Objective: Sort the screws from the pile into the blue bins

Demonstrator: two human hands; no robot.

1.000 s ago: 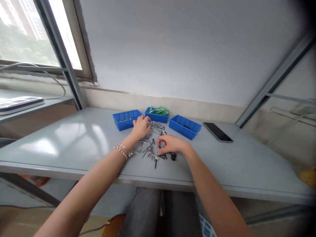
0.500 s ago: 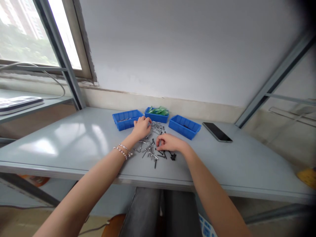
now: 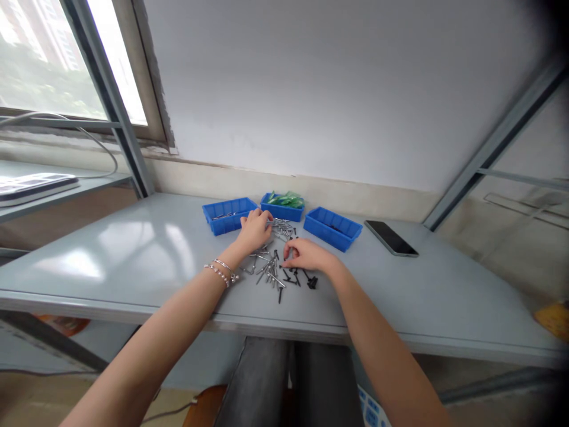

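Note:
My left hand [image 3: 255, 230] lies at the far side of a loose spread of silver nails [image 3: 269, 271], its fingertips at a smaller bunch of nails [image 3: 281, 227]. I cannot tell whether those fingers pinch a nail. My right hand [image 3: 309, 255] curves down just right of the spread, its fingertips among the nails. Dark screws [image 3: 312, 283] lie below and right of it. A blue plastic tray [image 3: 226, 216] with a few nails in it stands beyond my left hand. Its rim is not touching my hand.
A middle blue tray [image 3: 282, 207] holds green pieces [image 3: 285, 200], and a third blue tray [image 3: 332, 229] holds dark items. A black smartphone [image 3: 391, 238] lies to the right on the grey table [image 3: 133, 279]. A wall and window stand behind.
My right hand has shifted slightly up and closed its fingers over the pile, uncovering dark screws. My left hand stays almost in place at the nails.

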